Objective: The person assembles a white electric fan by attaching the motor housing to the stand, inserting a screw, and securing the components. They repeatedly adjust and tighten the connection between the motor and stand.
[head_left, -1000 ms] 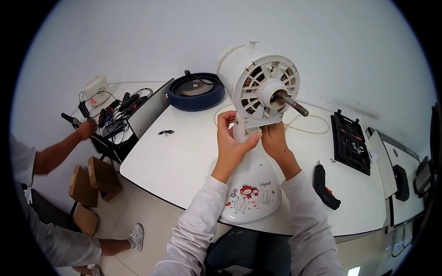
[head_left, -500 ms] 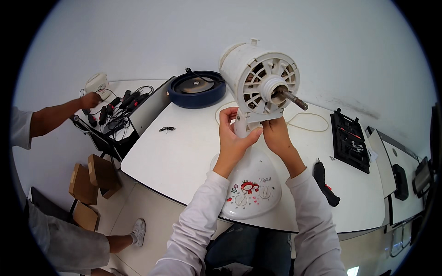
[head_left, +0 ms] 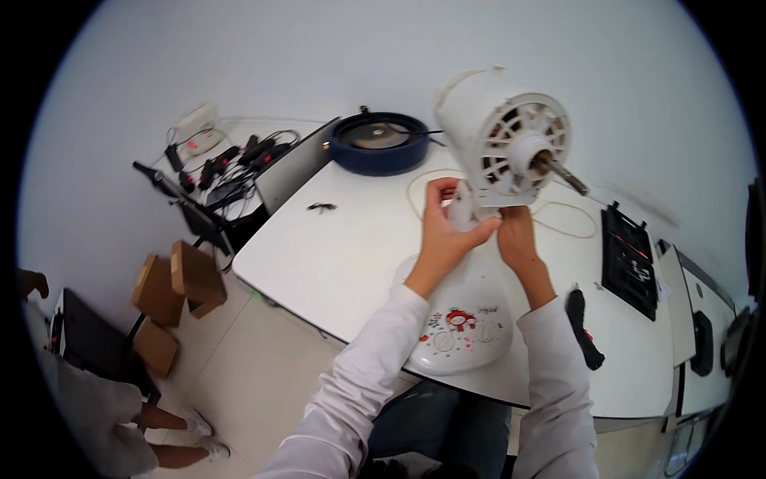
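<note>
In front of me stands a white electric fan, stripped to its motor housing [head_left: 479, 132], with a bare metal shaft [head_left: 568, 176] sticking out toward the right. Its white base [head_left: 455, 359], printed with red cartoon figures, rests on the table by the near edge. My left hand [head_left: 448, 235] is closed around the fan's neck [head_left: 460, 209], just below the housing. On the neck's other side, my right hand [head_left: 523, 243] reaches up under the housing. The right fingers are mostly hidden there, so their grip does not show.
A round dark-blue fan-like unit [head_left: 379, 157] lies at the back. To the right are a black tool case [head_left: 626, 275] and a black electric screwdriver [head_left: 585, 331]. A thin cable [head_left: 321, 207] lies left. Handheld tools [head_left: 239, 164] crowd a side table; cardboard boxes [head_left: 198, 275] sit below. A person [head_left: 100, 415] stands lower left.
My view has swung, so the table and fan appear farther right. The other person's hand has left the white box on the side table, and they have moved toward the lower left.
</note>
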Motion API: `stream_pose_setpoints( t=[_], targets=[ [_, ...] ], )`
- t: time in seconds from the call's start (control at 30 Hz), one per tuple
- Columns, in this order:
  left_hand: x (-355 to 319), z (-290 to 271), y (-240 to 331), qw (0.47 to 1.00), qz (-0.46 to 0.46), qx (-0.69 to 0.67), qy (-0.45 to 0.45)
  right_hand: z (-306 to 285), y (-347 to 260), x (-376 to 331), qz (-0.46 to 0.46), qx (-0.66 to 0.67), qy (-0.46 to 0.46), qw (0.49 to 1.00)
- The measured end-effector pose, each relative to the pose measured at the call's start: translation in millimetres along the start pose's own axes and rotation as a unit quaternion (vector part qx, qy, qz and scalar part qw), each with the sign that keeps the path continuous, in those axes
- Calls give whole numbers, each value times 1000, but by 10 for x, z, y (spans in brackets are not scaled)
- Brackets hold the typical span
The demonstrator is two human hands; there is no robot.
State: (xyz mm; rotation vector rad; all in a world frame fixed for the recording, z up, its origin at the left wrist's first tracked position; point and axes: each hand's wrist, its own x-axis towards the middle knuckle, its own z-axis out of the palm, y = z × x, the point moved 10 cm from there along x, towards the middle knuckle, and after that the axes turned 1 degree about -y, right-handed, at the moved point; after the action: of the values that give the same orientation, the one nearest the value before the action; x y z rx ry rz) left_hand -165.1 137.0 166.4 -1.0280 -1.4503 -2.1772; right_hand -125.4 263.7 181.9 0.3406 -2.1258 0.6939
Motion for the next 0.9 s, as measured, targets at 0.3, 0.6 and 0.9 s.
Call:
stream_pose_setpoints(
  t=[0.3, 0.6, 0.9],
  targets=[
    [-1, 0, 10, 1000, -11, 6, -4, 143, 346, -36, 72, 204, 19, 976],
    [-12, -8, 121, 1000, 8, 4, 18, 169, 1063, -192, 136, 148, -47, 978],
    [-12, -65, 247, 999, -27, 15, 7, 134, 876, -142, 160, 142, -96, 972]
  ],
)
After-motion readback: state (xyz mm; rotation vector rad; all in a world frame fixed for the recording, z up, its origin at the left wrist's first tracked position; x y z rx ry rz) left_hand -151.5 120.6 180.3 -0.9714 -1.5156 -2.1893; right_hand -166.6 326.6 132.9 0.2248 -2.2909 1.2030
